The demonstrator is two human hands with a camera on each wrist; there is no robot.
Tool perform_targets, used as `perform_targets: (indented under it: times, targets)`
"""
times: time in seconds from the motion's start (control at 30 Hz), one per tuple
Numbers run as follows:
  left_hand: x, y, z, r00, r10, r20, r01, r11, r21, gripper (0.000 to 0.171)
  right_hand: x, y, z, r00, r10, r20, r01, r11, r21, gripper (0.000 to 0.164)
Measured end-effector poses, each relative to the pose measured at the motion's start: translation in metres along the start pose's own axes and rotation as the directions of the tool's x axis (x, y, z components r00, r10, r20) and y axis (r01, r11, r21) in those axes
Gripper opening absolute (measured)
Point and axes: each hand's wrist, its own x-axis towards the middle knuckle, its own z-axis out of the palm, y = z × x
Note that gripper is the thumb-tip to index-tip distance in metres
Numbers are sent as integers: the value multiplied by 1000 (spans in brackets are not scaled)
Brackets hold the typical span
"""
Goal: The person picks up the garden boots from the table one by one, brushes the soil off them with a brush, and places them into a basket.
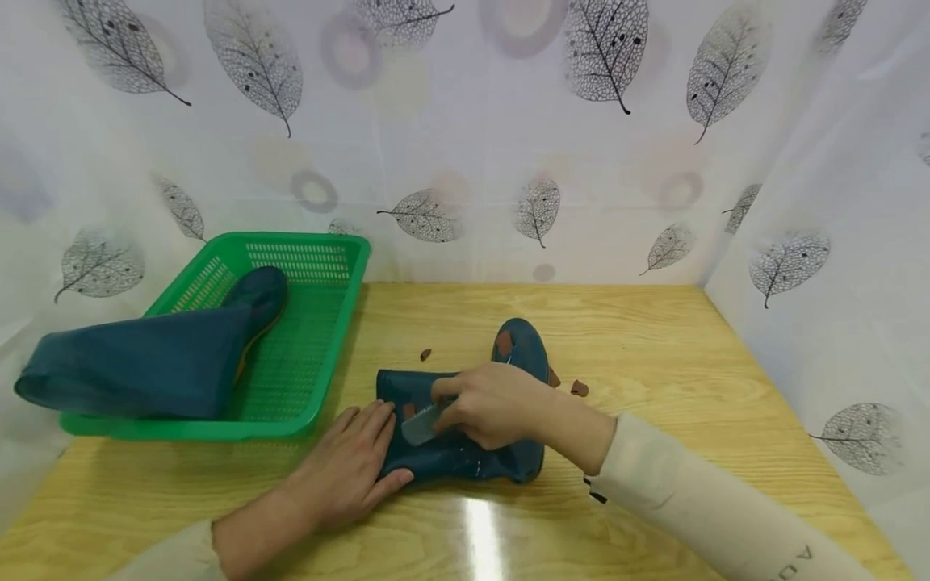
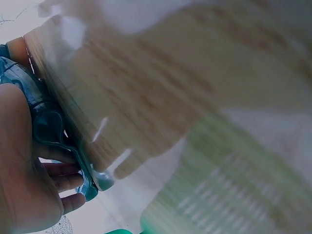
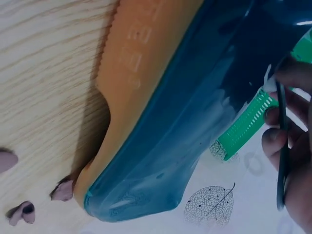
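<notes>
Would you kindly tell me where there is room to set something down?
Bare table: right, between the rightmost brown scrap and the printed sheet; also near side, between both sleeves. Crowded: centre, with one boot and both hands; back left, with the green basket.

table (image 1: pixel 617 331): was yellowish, wood-grained
sheeting (image 1: pixel 465 121): hung white behind and beside the table, printed with dark leaves (image 1: pixel 606 48)
glare (image 1: pixel 482 532): shone on the table's near side
</notes>
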Motion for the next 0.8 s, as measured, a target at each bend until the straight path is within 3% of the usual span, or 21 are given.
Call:
perform_targets:
  times: [0.17, 0.27, 0.4, 0.53, 0.67, 0.8]
  targets:
    - [-1, -1, 1, 999, 16, -29, -16, 1000, 16, 82, 3, -3, 0, 998, 68, 11, -65, 986, -156, 23]
    - [-1, -1, 2, 999, 19, -31, -18, 1000, 14, 82, 3, -1, 1, 995, 98, -31, -101, 979, -177, 23]
    - [-2, -1, 2, 999, 12, -33, -11, 1000, 13, 82, 1, 1, 3, 996, 44, -76, -47, 998, -39, 24]
    - [-4, 0, 2, 998, -12, -59, 14, 999, 39, 82, 4, -2, 3, 998, -22, -52, 25, 997, 68, 22]
    - [-4, 2, 3, 997, -52, -64, 55, 998, 41, 86, 8, -6, 4, 1000, 19, -14, -20, 999, -44, 26]
    - [-4, 3, 4, 996, -74, -55, 76, 997, 34, 87, 8, -7, 5, 993, 100, -56, -109, 975, -193, 26]
